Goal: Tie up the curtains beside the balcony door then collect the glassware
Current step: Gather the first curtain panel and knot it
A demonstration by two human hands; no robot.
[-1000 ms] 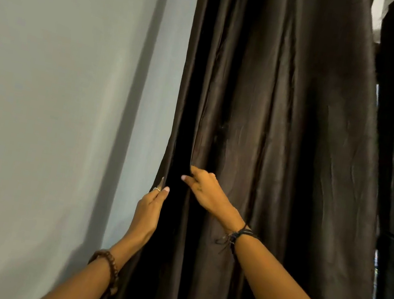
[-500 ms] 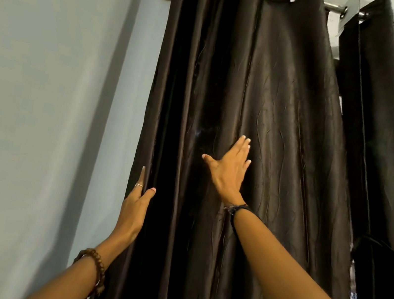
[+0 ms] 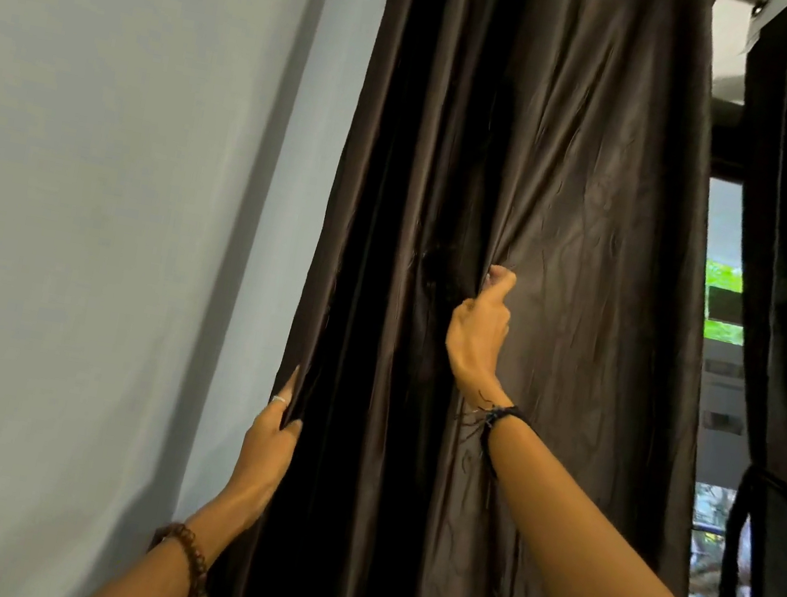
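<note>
Now the right hand (image 3: 481, 323), flat on the cloth half a second ago, pinches a fold of the dark curtain (image 3: 575, 224) hanging by the wall; the left hand (image 3: 271, 439) grips its outer edge, so gathering has begun

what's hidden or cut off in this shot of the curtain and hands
Head view only:
- Left hand: fingertips hidden behind the curtain edge.
- Right hand: fingertips buried in a fold.
- Curtain hem: cut off by the bottom edge.
- Glassware: none in view.
- Balcony door: mostly covered by curtains.
</note>
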